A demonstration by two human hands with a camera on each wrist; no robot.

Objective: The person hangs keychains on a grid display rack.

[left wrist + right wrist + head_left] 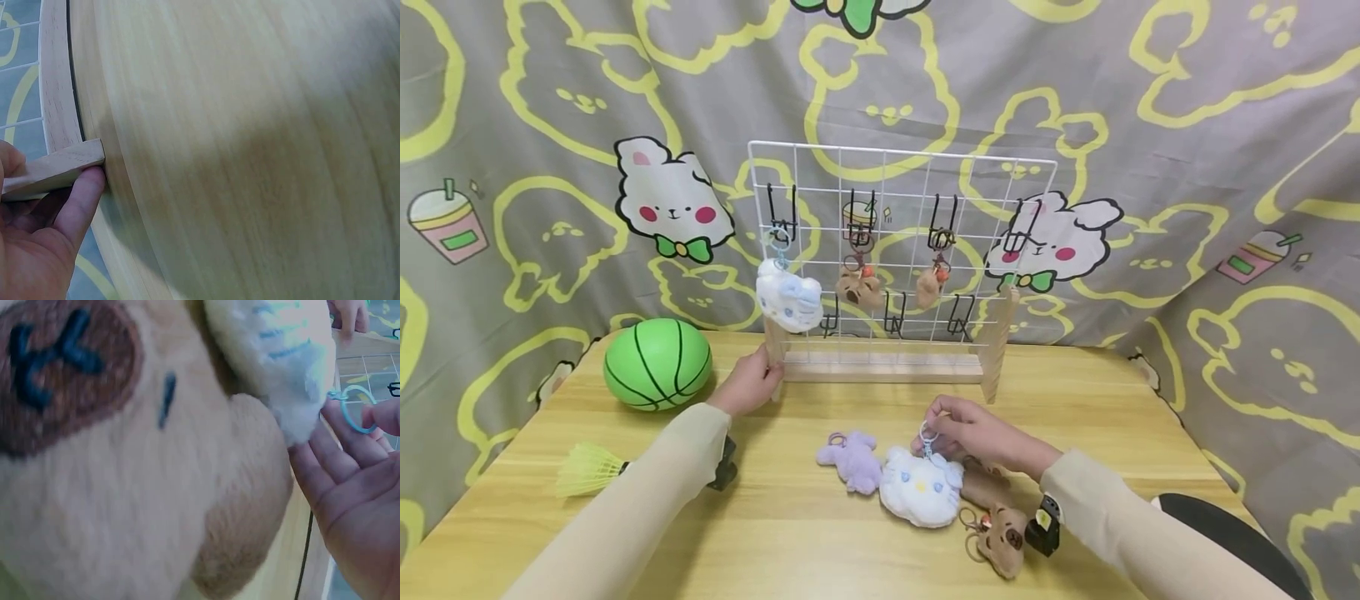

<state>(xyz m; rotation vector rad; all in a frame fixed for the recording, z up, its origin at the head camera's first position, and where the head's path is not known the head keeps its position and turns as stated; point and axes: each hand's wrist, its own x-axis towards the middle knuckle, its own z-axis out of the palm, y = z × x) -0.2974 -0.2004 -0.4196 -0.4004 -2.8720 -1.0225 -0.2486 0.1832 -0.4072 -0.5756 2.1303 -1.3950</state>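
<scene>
My right hand (973, 433) pinches the light-blue ring (357, 410) of a white plush cat keychain (921, 490). That plush hangs low at the table, between a purple plush keychain (853, 461) and brown plush bear keychains (1003, 537). In the right wrist view, a brown bear (169, 487) fills the near left. With my left hand (751, 382) I grip the wooden foot (69, 164) at the left end of a white wire grid rack (880, 154). On the rack's upper hooks hang another white plush cat (788, 296) and two brown plush keychains (859, 286).
A green ball (657, 364) and a yellow shuttlecock (587, 471) are on the left of the wooden table (775, 533). A black rounded object (1225, 542) sits at the right front. Bare black hooks (961, 315) line the rack's lower row. Patterned cloth (1187, 208) stands behind.
</scene>
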